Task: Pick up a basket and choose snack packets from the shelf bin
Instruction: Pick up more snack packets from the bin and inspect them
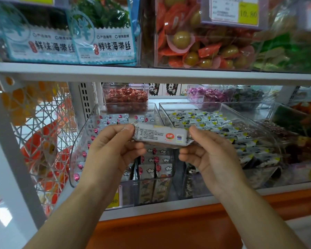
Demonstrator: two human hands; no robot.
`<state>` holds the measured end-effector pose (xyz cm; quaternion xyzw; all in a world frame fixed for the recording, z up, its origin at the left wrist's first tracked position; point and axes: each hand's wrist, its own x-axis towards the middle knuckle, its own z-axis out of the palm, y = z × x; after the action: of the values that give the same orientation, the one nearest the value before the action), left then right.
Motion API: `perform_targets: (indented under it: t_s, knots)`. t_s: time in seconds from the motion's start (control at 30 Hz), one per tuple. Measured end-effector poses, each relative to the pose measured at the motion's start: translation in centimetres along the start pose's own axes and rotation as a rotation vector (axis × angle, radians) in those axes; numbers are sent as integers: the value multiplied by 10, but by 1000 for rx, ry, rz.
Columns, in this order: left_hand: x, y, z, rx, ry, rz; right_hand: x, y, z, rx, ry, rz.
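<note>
I hold one silver-white snack packet (pixel 160 135) level in front of the shelf, its printed back toward me. My left hand (pixel 113 148) pinches its left end between thumb and fingers. My right hand (pixel 206 150) pinches its right end. Behind and below the packet stands a clear plastic shelf bin (pixel 79 150) filled with several silver packets printed with clouds and pink balloons. No basket is in view.
A second clear bin (pixel 223 126) to the right holds several black-and-yellow packets. Small bins of red and purple sweets sit further back. The white shelf board (pixel 151 73) above carries seaweed bags and a bin of wrapped snacks. A wire rack (pixel 43 141) stands at left, an orange ledge below.
</note>
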<state>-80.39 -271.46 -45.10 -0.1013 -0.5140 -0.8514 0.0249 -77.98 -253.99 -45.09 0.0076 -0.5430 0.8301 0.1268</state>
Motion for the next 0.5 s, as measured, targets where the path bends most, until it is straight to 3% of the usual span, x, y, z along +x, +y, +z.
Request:
perform_targets:
  t_s: [0.5]
  knots:
    - [0,-4,1,107,-13,35,3,0,-7,-25,-7,-63]
